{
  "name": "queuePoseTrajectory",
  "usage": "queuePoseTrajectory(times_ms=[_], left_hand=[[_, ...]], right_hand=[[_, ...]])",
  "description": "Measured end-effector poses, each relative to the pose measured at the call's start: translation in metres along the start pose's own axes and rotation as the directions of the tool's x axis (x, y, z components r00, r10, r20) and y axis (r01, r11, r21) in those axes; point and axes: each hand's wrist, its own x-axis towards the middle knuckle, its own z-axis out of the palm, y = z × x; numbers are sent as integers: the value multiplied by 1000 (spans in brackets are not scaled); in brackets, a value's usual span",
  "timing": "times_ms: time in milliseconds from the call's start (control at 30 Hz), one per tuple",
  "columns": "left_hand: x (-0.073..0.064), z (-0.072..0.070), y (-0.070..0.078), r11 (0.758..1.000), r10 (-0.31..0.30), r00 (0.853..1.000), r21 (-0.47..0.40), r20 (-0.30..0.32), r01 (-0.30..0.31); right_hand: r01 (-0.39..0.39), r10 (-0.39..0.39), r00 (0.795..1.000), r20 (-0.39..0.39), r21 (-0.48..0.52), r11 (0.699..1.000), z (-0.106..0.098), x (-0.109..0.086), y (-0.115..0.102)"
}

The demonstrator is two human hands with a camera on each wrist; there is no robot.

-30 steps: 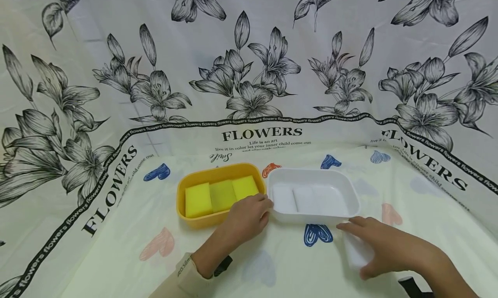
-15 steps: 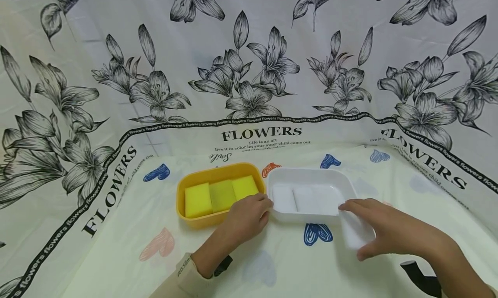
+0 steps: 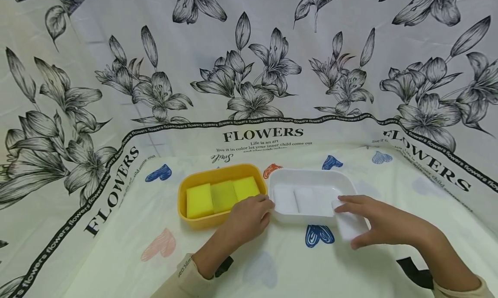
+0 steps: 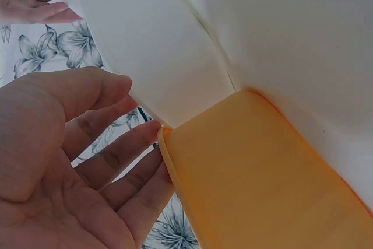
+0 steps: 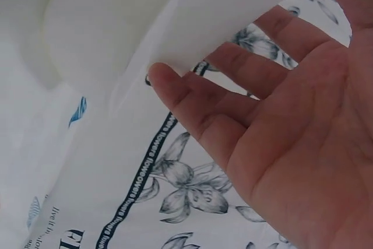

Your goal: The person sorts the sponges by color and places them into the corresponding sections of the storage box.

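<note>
My right hand [image 3: 383, 222] holds a white sponge-like block [image 3: 350, 223] between thumb and fingers, tilted over the near right corner of a white plastic box [image 3: 303, 218]. White blocks [image 3: 285, 198] lie side by side in the left and middle of that box. My left hand [image 3: 250, 216] rests where this box meets a yellow plastic box [image 3: 182, 203]. In the left wrist view its fingertips [image 4: 152, 127] touch the yellow box's corner, with the fingers loosely extended. Inside the yellow box sit yellow sponge blocks [image 3: 199, 201] in a row.
A pale cloth [image 3: 210, 259] printed with hearts covers the surface under both boxes. Behind and at the sides hangs a white flower-printed curtain [image 3: 175, 52]. Black straps [image 3: 414, 272] show at both wrists.
My right hand has raised the white block from the cloth near the front right and brought it forward and left to the white box's edge. The left hand has stayed put.
</note>
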Motion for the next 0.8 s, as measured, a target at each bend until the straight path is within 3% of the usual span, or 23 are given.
queuePoseTrajectory(times_ms=[167,400,800], left_hand=[[-1,0,1,1000,2,1000,3,-9,-2],[-3,1,0,998,49,997,48,-67,-46],[-2,0,0,999,41,997,38,-58,-39]], right_hand=[[29,-29,1000,-7,22,999,2,2,8],[122,-119,990,-82,44,992,6,5,17],[140,-130,977,-169,52,989,13,19,28]])
